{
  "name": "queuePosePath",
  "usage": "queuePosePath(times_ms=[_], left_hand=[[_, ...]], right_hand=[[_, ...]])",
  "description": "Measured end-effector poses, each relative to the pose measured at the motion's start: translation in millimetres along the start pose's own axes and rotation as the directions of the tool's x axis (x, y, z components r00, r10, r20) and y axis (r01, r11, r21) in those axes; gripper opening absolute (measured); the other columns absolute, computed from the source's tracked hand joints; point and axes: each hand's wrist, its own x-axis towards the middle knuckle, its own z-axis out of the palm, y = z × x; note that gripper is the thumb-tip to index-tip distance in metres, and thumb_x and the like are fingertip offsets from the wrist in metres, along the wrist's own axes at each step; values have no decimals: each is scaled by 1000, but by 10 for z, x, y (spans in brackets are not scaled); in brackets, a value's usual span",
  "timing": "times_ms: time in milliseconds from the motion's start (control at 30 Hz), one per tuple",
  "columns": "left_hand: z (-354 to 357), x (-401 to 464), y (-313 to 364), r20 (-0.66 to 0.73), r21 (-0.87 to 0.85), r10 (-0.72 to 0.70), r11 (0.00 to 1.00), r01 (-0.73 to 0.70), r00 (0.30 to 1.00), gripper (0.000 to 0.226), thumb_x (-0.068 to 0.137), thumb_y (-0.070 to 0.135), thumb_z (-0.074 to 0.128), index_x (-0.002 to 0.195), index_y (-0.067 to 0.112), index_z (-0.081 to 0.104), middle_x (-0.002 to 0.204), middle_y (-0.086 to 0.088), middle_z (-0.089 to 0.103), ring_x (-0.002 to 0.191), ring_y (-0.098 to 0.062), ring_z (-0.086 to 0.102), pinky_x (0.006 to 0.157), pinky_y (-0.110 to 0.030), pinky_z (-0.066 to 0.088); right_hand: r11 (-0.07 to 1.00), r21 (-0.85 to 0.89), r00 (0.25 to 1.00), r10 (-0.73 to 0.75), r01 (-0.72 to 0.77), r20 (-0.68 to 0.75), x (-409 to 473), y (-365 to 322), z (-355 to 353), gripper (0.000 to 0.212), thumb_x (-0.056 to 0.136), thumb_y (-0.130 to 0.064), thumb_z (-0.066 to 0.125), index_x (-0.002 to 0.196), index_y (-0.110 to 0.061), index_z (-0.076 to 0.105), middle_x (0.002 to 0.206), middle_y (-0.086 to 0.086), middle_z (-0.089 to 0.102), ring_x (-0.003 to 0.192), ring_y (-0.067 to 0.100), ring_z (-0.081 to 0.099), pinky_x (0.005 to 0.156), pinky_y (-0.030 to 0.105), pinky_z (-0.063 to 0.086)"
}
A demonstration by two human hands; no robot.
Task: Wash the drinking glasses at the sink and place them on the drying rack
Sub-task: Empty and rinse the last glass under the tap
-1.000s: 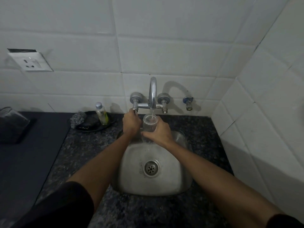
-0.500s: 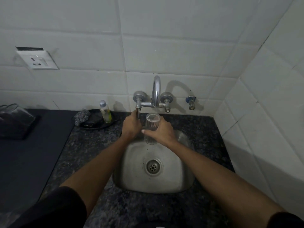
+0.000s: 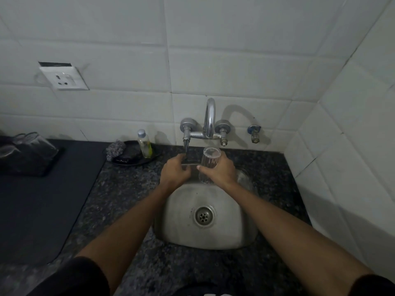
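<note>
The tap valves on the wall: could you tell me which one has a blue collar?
The separate small valve furthest right, apart from the mixer's two chrome ones.

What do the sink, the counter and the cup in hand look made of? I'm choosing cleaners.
Sink: brushed stainless steel by its dull grey sheen. Counter: probably polished granite, dark and speckled. Cup in the right hand: clear, ribbed, see-through; glass or plastic, can't tell which.
</note>
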Motion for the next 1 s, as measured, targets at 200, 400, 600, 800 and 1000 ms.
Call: queuePosePath(times_ms=[200,400,600,800,1000], left_hand=[[-46,-29,0,15,61,53,997,-54,998,70,79,41,59,143,13,57,136,-12,67,123,-31,65,99,-46,54],[-91,-46,-65,9,97,77,992,-77,997,64,86,37,66,145,15,56,137,-9,66,121,-28,65,99,-44,55],[-146,-73,-58,-4,73,54,996,-54,999,64,86,33,67,146,14,55,137,-11,67,122,-29,65,99,-42,54],[-185,-108,-64,-23,81,45,996,-43,999,63,86,34,67,144,13,56,135,-12,68,121,-30,66,98,-40,53],[-190,-164,-126,-23,71,26,997,-25,999,63,89,37,67,145,12,56,137,-11,67,123,-28,65,102,-43,53]], right_hand=[[999,41,1000,-19,20,-20,27,-8,-56,78,62,-54,94,125,-21,61,112,-1,75,99,19,72,83,32,59],[998,36,998,-50,51,-34,53,-1,-116,80,63,-51,94,129,-22,61,113,-3,75,100,18,72,87,34,60],[997,-20,997,-72,72,1,32,5,-150,79,63,-52,94,127,-23,60,114,-2,75,102,19,71,89,37,60],[998,-28,998,-60,60,18,8,38,-125,77,64,-47,96,127,-18,62,118,2,74,106,22,70,86,29,54],[997,-49,996,-64,67,56,-22,41,-101,74,65,-47,96,123,-18,62,117,2,73,105,23,70,80,26,50]])
